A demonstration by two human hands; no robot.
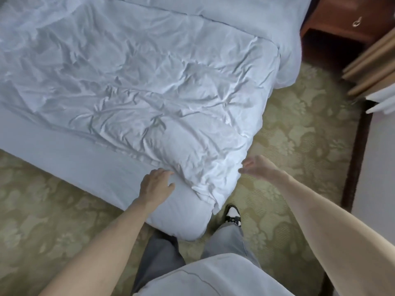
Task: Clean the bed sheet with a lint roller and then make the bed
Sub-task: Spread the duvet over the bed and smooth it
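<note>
The bed sheet [85,163] is pale, blue-white woven cloth, pulled smooth and tight over the mattress. It shows as a flat band along the near side of the bed and rounds over the soft corner nearest the person. Over it lies a white duvet [149,82], puffy and heavily creased, with sharp crumpled ridges running across it. Its corner droops in folds over the bed's corner.

The left hand [157,185] rests palm down on the bare sheet by that corner. Its fingers are loosely spread and grip nothing, and the fingertips are at the duvet's folded edge. The right hand [259,167] is blurred and hangs just beside the duvet's hanging edge, with fingers stretched out and nothing in them. I cannot tell if it touches the cloth.

Below are grey trousers [158,259] and a black-and-white shoe [232,214]. They stand on an olive carpet [299,146] with a pale floral pattern. At the far right stands a red-brown wooden nightstand [342,9] with a metal ring pull [357,22], and near it are beige pleated curtains [372,67].
</note>
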